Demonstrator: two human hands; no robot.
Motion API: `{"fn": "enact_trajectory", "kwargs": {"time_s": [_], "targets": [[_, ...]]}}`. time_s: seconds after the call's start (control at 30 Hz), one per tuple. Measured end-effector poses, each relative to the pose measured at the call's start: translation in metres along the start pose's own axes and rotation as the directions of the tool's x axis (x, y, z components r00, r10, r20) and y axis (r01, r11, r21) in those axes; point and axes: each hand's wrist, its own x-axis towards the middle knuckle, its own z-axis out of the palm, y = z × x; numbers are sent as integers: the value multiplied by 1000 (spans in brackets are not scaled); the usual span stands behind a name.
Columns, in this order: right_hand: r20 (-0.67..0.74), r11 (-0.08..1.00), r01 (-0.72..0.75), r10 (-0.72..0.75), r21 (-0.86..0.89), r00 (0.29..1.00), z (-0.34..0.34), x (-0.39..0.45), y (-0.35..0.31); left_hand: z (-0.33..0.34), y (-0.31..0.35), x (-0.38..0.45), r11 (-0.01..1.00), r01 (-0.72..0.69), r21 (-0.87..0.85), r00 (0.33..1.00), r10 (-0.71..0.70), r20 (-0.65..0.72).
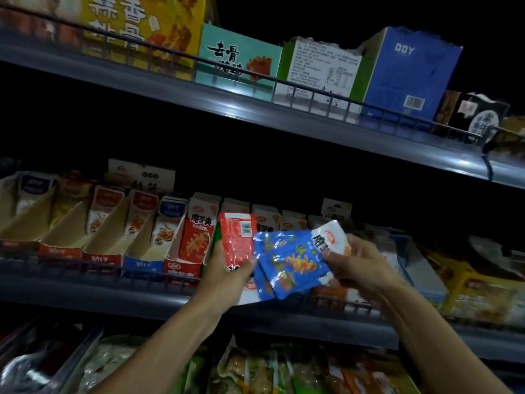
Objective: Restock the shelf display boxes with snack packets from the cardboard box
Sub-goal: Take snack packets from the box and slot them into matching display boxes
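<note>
1. The left hand (227, 268) grips a red packet (237, 237) upright, thumb across its lower front and fingers curled behind. The right hand (358, 263) pinches a fan of blue packets (289, 263) together with a white packet (331, 237) at their right edge. Both hands are in front of the middle shelf (85, 291).

2. The step in hand looks like sorting the packets by colour before filling the boxes. To do it well, I would keep the red one separate in the left hand and match it to the red display box (196, 231) just to its left, whose print looks similar.

3. Slide it in upright with the printed face forward; at present the barcode side faces the camera, so it should be turned round first.

4. The blue packets overlap loosely and look slippery. Tighten the pinch or square them up before reaching, or one may drop.

5. The open display boxes (113, 243) further left show pale, bare insides and seem to need stock. One has a blue front, a likely home for the blue packets.

6. The cardboard box is not in view.

7. The shelving is dark metal with a wire rail along each front edge. The upper shelf (255, 115) carries large cartons, among them a blue carton (409, 72). The lowest level holds bagged goods (255, 371). The room is dim, and the back of the shelves is black.
</note>
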Motion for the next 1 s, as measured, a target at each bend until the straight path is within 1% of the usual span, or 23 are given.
{"fn": "enact_trajectory", "kwargs": {"time_s": [0.07, 0.13, 0.27, 0.33, 0.47, 0.53, 0.6, 0.67, 0.73, 0.8, 0.9, 1.0], "targets": [[-129, 992, 91, -101, -85, 986, -16, 6, -3, 4, -2, 5, 999, 35, -23, 999, -35, -31], [-213, 964, 130, -180, -231, 960, -29, 15, -3, 8, -5, 7, 998, 51, -48, 998, -53, -37], [-291, 844, 73, -262, -532, 920, -33, 41, 6, 14, -10, 7, 996, 75, -48, 997, -77, -25], [-289, 776, 42, -284, -629, 914, -25, 50, 6, 15, -11, 7, 995, 81, -59, 997, -81, 2], [-213, 696, 63, -303, -716, 929, -6, 66, 3, 14, -5, 13, 997, 40, -70, 999, -40, 5], [-154, 648, 75, -290, -758, 945, 1, 75, 2, 12, -2, 15, 997, 19, -77, 1000, -19, 8], [-88, 599, 75, -238, -797, 967, 9, 84, 0, 9, 0, 17, 998, 8, -67, 1000, -7, 25], [1, 553, 87, -155, -829, 988, 16, 90, -3, 5, 1, 17, 998, 8, -68, 999, -5, 44], [82, 508, 114, -84, -854, 993, 21, 95, -3, 1, 1, 18, 998, 12, -66, 998, -8, 58], [144, 492, 140, -30, -859, 989, 24, 100, -1, -3, 1, 18, 998, 18, -59, 997, -13, 72], [191, 441, 204, -74, -874, 979, 28, 110, -2, -8, -3, 20, 999, 16, -38, 997, -13, 80], [211, 351, 269, -196, -897, 958, 30, 121, -4, -10, -5, 21, 998, 18, -56, 998, -14, 68]]}}
